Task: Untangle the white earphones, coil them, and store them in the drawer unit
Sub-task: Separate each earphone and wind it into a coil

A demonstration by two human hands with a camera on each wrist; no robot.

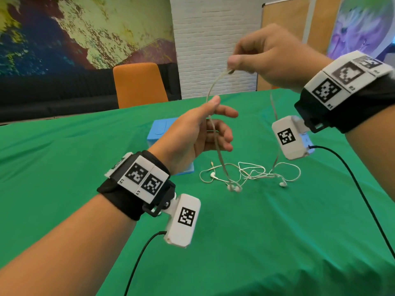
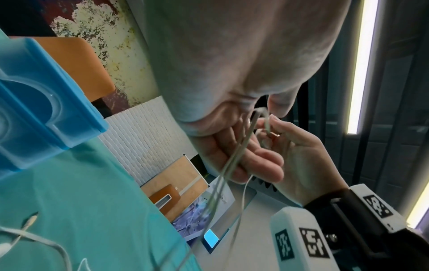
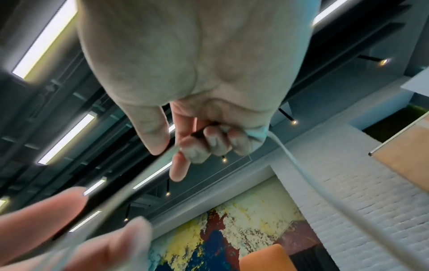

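Note:
The white earphones (image 1: 249, 173) lie partly tangled on the green tablecloth, with earbuds resting on the cloth. Part of the cable (image 1: 215, 82) is lifted into the air. My right hand (image 1: 267, 58) is raised above the table and pinches the cable between thumb and fingers, other fingers curled round it (image 3: 290, 157). My left hand (image 1: 205, 127) sits lower and nearer the middle, thumb up, holding the cable (image 2: 241, 144) as it runs down through its fingers to the tangle. The blue drawer unit (image 1: 158, 129) stands behind my left hand, mostly hidden by it, and also shows as a blue drawer unit (image 2: 46, 91) in the left wrist view.
A green tablecloth (image 1: 64, 167) covers the table. An orange chair (image 1: 139, 84) stands at the far edge. Black sensor cables (image 1: 350, 178) trail from both wrist devices across the near cloth.

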